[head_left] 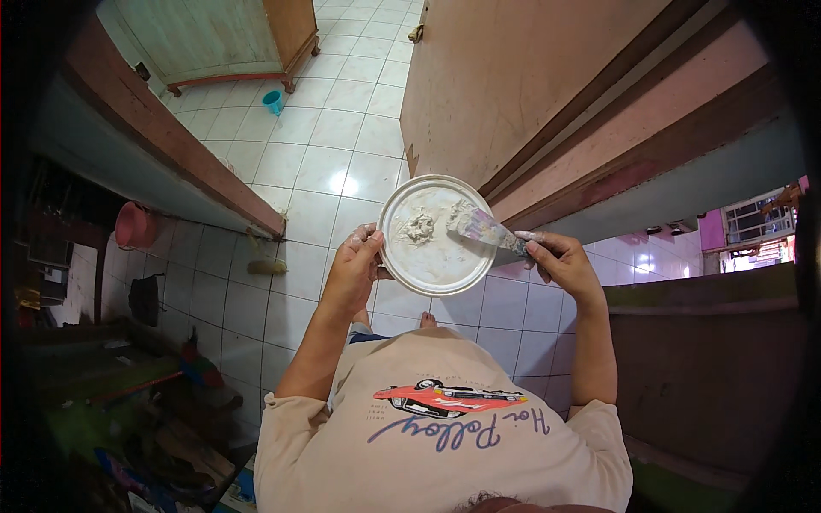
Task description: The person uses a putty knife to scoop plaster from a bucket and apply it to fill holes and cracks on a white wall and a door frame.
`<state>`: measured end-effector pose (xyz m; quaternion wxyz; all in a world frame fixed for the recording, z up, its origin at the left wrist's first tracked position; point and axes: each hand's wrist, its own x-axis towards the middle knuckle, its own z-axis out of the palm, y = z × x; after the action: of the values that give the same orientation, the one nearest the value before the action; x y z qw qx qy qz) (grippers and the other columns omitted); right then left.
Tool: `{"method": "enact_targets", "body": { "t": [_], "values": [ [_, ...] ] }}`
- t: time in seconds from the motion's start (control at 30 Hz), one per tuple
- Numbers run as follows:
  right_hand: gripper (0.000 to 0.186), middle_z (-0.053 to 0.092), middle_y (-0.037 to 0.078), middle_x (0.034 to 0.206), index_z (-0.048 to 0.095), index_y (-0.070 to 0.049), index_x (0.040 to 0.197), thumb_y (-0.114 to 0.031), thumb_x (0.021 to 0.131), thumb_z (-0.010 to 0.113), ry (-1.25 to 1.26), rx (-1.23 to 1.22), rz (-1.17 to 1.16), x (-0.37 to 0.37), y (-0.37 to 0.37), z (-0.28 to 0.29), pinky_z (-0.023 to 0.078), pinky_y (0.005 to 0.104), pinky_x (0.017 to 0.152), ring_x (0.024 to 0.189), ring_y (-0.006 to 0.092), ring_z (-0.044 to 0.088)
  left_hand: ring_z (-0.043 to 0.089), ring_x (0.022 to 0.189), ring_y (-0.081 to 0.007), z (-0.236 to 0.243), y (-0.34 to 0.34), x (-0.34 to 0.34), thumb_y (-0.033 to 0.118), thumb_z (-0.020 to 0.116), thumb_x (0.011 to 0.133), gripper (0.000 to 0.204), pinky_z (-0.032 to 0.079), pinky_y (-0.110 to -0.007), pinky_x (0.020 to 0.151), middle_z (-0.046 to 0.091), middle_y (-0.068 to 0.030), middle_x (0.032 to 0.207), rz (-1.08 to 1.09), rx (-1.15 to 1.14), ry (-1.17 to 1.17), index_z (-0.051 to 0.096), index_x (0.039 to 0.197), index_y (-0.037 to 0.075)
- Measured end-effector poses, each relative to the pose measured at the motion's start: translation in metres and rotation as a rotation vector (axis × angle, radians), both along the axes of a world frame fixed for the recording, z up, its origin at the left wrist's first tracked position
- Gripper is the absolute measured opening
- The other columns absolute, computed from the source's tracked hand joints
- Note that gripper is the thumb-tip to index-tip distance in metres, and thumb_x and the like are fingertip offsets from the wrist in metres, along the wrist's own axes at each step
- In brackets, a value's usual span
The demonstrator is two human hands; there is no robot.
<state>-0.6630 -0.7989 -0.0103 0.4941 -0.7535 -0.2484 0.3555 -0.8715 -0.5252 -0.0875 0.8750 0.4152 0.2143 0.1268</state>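
My left hand (360, 259) grips the left rim of a round white bucket lid (436, 272), holding it level in front of me. A lump of off-white putty (417, 228) sits left of the lid's middle, with smears around it. In my right hand (556, 259) is a putty knife (487, 232), held by its handle. Its broad, stained blade lies over the right half of the lid, its tip at a smaller smear of putty. Whitish residue marks the fingers of both hands.
A wooden door (513, 85) stands ahead on the right, and a door frame post (205, 162) rises on the left. Farther off are a turquoise bucket (273, 103) and a cabinet (214, 38). A pink bucket (135, 225) is at the left on the tiled floor (342, 128).
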Motion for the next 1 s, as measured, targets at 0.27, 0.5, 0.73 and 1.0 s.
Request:
{"method": "enact_targets", "body": {
  "t": [0.27, 0.5, 0.73, 1.0],
  "values": [
    [0.029, 0.064, 0.001, 0.072, 0.069, -0.004, 0.120, -0.022, 0.097, 0.064, -0.010, 0.026, 0.005, -0.013, 0.011, 0.001, 0.038, 0.0199, 0.045, 0.051, 0.0045, 0.047, 0.068, 0.089, -0.0128, -0.001, 0.003, -0.003, 0.018, 0.049, 0.102, 0.030, 0.061, -0.032, 0.070, 0.065, -0.0093, 0.106, -0.051, -0.011, -0.013, 0.049, 0.124, -0.002],
    [0.030, 0.064, 0.001, 0.073, 0.069, -0.003, 0.117, -0.026, 0.097, 0.065, 0.055, 0.083, -0.073, -0.026, -0.007, -0.006, 0.039, 0.0203, 0.046, 0.054, 0.0040, 0.050, 0.068, 0.096, -0.0169, -0.008, 0.007, -0.005, 0.020, 0.049, 0.102, 0.035, 0.059, -0.032, 0.075, 0.065, -0.0122, 0.111, -0.083, 0.000, -0.054, 0.049, 0.128, -0.004],
    [0.028, 0.061, 0.002, 0.080, 0.062, -0.001, 0.121, -0.017, 0.098, 0.062, 0.103, 0.323, -0.063, -0.047, -0.018, 0.009, 0.043, 0.0227, 0.049, 0.059, 0.0081, 0.055, 0.068, 0.083, -0.0156, -0.039, 0.016, -0.005, 0.019, 0.049, 0.101, 0.026, 0.056, -0.028, 0.062, 0.067, -0.0099, 0.104, -0.060, -0.015, -0.093, 0.053, 0.118, 0.000],
    [0.026, 0.068, 0.005, 0.086, 0.060, -0.006, 0.124, -0.017, 0.101, 0.058, -0.426, 0.536, -0.368, -0.047, -0.080, 0.111, 0.039, 0.0205, 0.047, 0.059, 0.0064, 0.056, 0.069, 0.079, -0.0154, -0.050, 0.020, 0.009, 0.018, 0.049, 0.100, 0.024, 0.062, -0.032, 0.064, 0.067, -0.0086, 0.100, -0.119, -0.054, -0.042, 0.053, 0.115, 0.001]
  ]
}}
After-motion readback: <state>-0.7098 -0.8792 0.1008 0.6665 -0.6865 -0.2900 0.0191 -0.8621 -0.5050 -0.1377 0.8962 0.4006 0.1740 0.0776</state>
